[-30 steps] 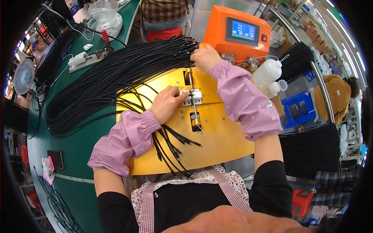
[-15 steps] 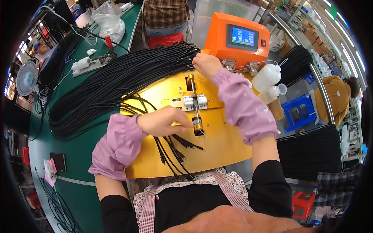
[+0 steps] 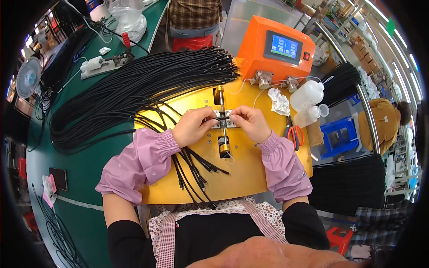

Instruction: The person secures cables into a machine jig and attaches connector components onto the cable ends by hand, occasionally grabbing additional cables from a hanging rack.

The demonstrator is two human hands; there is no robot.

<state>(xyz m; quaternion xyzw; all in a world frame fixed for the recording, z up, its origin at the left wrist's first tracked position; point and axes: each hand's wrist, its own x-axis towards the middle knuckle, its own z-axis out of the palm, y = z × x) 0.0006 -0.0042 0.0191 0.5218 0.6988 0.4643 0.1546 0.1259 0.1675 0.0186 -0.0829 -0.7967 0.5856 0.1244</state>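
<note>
Both hands meet over the white fixture block [image 3: 229, 121] on the yellow plate [image 3: 250, 163]. My left hand [image 3: 195, 127] pinches one end of a short black cable piece [image 3: 222, 118], and my right hand [image 3: 251, 123] pinches its other end. The piece lies across the metal rod [image 3: 225, 134] between the two gold cylinders. A large bundle of black cables [image 3: 147, 82] curves behind and left of my left hand. Loose cable ends [image 3: 192, 169] spread over the plate below my left wrist.
An orange control box [image 3: 275, 47] stands behind the plate. To the right are crumpled tissue [image 3: 279, 102], orange-handled scissors [image 3: 295, 135] and white bottles [image 3: 307, 95]. A phone [image 3: 59, 179] and a fan [image 3: 29, 77] are at the left. A person in plaid [image 3: 195, 14] sits beyond; another [image 3: 385, 116] sits right.
My right hand has come down from the bundle's cable ends to the fixture. My left hand dipped below the fixture, then came back up to it. Both now grip the small black piece.
</note>
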